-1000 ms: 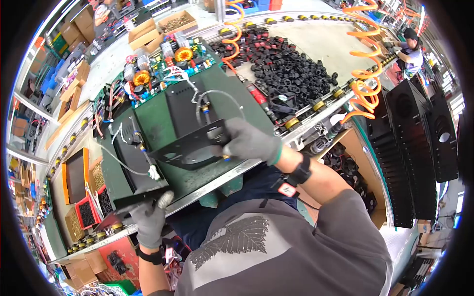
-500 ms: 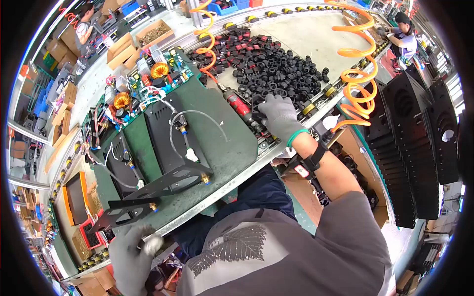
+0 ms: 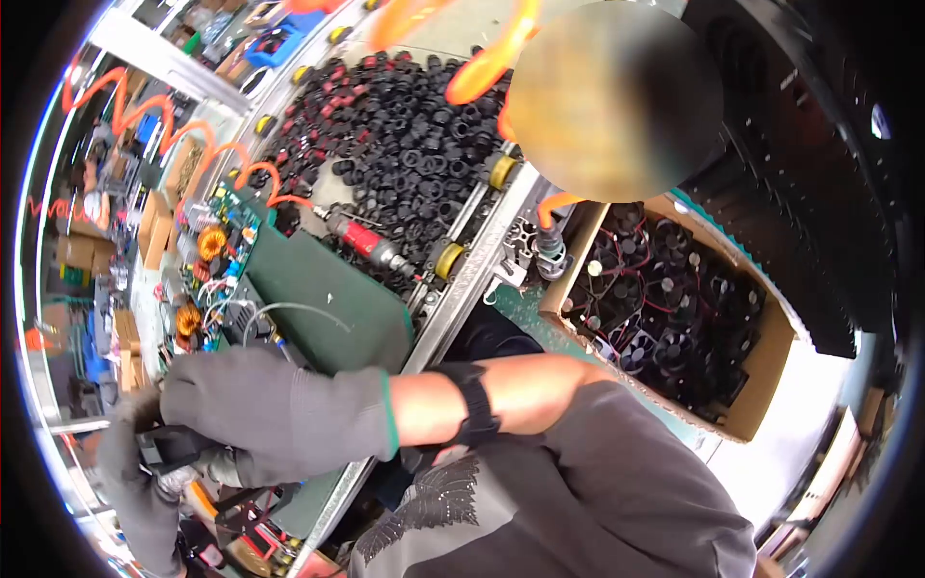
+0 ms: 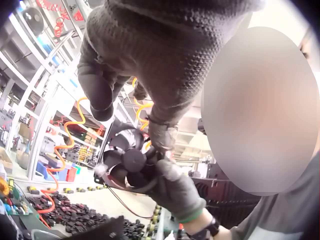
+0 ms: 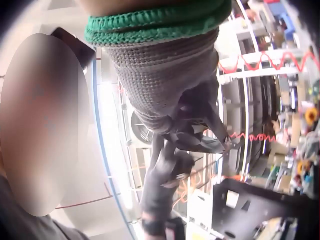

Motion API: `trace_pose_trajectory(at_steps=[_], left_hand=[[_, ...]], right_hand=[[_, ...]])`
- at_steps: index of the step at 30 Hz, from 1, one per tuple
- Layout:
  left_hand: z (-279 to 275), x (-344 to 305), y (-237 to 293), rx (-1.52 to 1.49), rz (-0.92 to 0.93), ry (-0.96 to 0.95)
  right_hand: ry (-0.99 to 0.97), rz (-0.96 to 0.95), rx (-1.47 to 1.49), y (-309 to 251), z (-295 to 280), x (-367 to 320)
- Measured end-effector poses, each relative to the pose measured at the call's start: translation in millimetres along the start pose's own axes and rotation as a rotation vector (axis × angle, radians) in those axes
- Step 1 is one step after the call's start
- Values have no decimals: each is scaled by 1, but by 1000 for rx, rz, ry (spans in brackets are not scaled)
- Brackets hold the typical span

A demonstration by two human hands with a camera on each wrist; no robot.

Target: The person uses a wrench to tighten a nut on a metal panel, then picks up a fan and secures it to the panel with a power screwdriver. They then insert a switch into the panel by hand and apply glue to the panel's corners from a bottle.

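Observation:
A black cooling fan [image 4: 134,160] with a round hub and thin wires is held up between my two gloved hands. In the left wrist view, my left hand [image 4: 150,55] comes from above and pinches the fan's edge between thumb and fingers. From below, my right hand [image 4: 180,192] grips the opposite edge with its thumb against the frame. In the head view, my left hand [image 3: 135,472] and right hand [image 3: 279,405] meet at the far left and cover most of the fan. A black metal panel [image 5: 250,210] shows below them in the right wrist view.
The green work board [image 3: 332,299] lies beyond my right forearm, with circuit boards [image 3: 207,260] at its far end. A red power driver [image 3: 366,241] rests beside a heap of black fittings [image 3: 424,144]. An open carton [image 3: 761,385] of fans stands at the right.
Both hands held black panels, then let them go. My right hand went to the fittings beside the driver, then left to meet my left hand at the fan. The head view turned.

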State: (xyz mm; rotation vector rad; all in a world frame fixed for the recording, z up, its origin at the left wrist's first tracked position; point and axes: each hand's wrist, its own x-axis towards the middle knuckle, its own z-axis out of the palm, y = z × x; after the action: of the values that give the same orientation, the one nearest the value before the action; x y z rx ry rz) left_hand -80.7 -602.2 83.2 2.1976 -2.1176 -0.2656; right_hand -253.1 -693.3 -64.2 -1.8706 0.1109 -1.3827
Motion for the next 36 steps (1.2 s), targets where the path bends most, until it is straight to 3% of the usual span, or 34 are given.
trace_pose_trajectory(at_steps=[1, 2, 4, 5, 6, 8, 10, 13, 14, 15, 16, 18, 21, 22, 23, 24, 25, 26, 28, 30, 32, 34, 36], left_hand=[[-4, 3, -3, -86, 1, -96], [-7, 4, -8, -180, 4, -197], [-5, 4, -45, -258, -96, -135], [-13, 3, -72, -162, -60, -94], [-18, 9, -96, -70, -28, -47], [39, 72, -39, -123, -2, -138], [73, 106, -6, -142, -38, -237], [105, 123, 2, -131, -125, -373], [113, 121, -5, -127, -156, -422], [121, 117, -19, -123, -186, -471], [126, 112, -40, -120, -213, -516], [132, 93, -102, -126, -272, -587], [105, 11, -242, -121, -439, -647], [76, -43, -295, -114, -528, -636], [76, -46, -300, 393, -528, -685], [70, -49, -291, 532, -189, -740], [74, -48, -282, -11, -558, -694], [75, -48, -279, -579, -860, -580], [64, -57, -291, -673, -982, -501], [44, -63, -271, -719, -932, -351], [31, -76, -281, -640, -969, -226], [20, -98, -299, -658, -976, -186], [16, -113, -290, -606, -968, -190]], right_hand=[[-3, 137, 92, 9, 11, -9], [25, 152, 87, 8, 14, -17], [-120, 363, -329, 8, 6, -40], [10, 261, -261, 16, -3, -62], [27, 316, -303, 17, -27, -79], [-418, 438, -31, 9, -94, -115], [-362, 575, 49, -6, -144, -167], [-428, 1013, -76, -36, -226, -226], [-334, 1233, -181, -42, -244, -243], [-153, 1150, -334, -33, -257, -282], [-8, 1259, -358, -26, -271, -313], [95, 1480, -762, -2, -280, -355], [245, 1588, -832, 43, -284, -402], [132, 1723, -899, 59, -284, -406], [137, 1689, -861, 69, -279, -396], [97, 1715, -862, 80, -277, -393], [89, 1732, -892, 90, -277, -395], [169, 1630, -958, 103, -278, -420], [418, 1541, -610, 98, -295, -440], [354, 1464, -562, 55, -302, -395], [-6, 1492, -769, 6, -319, -353], [48, 1450, -348, -46, -320, -295], [-133, 1353, -238, -83, -301, -209]])
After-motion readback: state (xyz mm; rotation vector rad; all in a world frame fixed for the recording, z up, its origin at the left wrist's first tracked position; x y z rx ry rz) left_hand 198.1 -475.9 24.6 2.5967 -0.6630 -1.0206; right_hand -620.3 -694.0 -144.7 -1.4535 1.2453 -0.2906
